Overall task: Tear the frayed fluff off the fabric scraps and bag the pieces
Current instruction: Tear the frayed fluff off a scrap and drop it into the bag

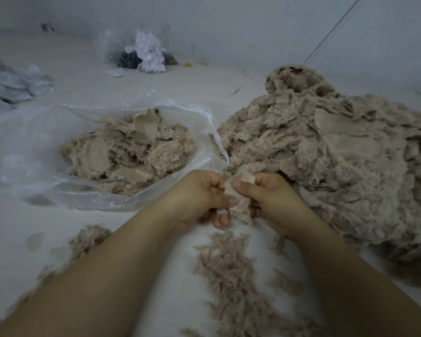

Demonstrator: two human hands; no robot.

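Note:
Both my hands hold one small beige fabric scrap (pixel 238 205) with fluffy edges, low in the middle of the view. My left hand (pixel 199 195) pinches its left side with thumb and curled fingers. My right hand (pixel 270 198) pinches its top right, thumb on the cloth. A big heap of fluffy beige scraps (pixel 331 152) lies to the right, touching my right hand. To the left an open clear plastic bag (pixel 34 147) holds a smaller pile of scraps (pixel 129 152). Torn fluff (pixel 231 276) is strewn on the white surface between my forearms.
A second clear bag with white and dark cloth bits (pixel 144 52) stands at the back by the wall. Grey-white fabric (pixel 10 83) is bunched at the far left. More loose fluff (pixel 88 239) lies under my left forearm.

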